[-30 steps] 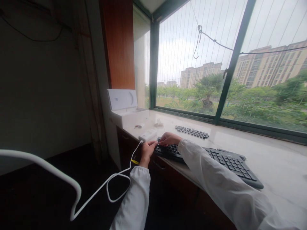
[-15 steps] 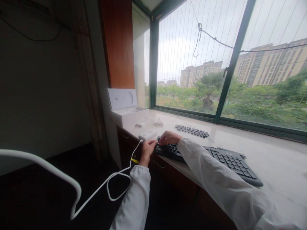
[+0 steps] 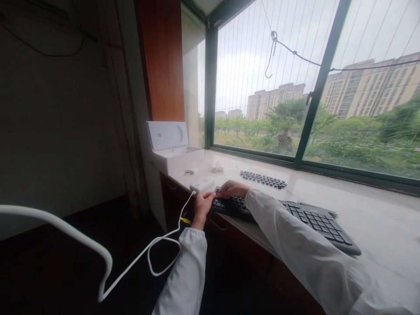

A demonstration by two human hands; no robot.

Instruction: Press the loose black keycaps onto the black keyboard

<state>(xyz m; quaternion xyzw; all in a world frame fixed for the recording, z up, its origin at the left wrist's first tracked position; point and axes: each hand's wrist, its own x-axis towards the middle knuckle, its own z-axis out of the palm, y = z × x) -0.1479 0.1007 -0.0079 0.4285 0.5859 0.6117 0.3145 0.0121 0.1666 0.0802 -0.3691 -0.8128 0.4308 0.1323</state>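
Note:
A black keyboard (image 3: 315,221) lies along the front of the counter, partly covered by my right forearm. Several keycaps are off its left part, where the bare switches show. My left hand (image 3: 203,206) is at the keyboard's left end, fingers pinched together. Over the same corner bends my right hand (image 3: 233,189), its fingertips meeting those of the left. Whatever sits between the fingertips is too small to make out. Behind the keyboard, loose black keycaps (image 3: 263,179) are laid out in rows.
An open white box (image 3: 177,159) stands at the counter's left end. Near it lie a small metal item (image 3: 189,172), crumpled clear wrapping (image 3: 217,167) and a white power bank (image 3: 202,183). A white cable (image 3: 141,253) runs from this to the lower left. The window (image 3: 259,87) borders the counter.
Both hands stay at the keyboard's left corner with almost the same pinch. The whole view has shifted very slightly; nothing else has visibly moved.

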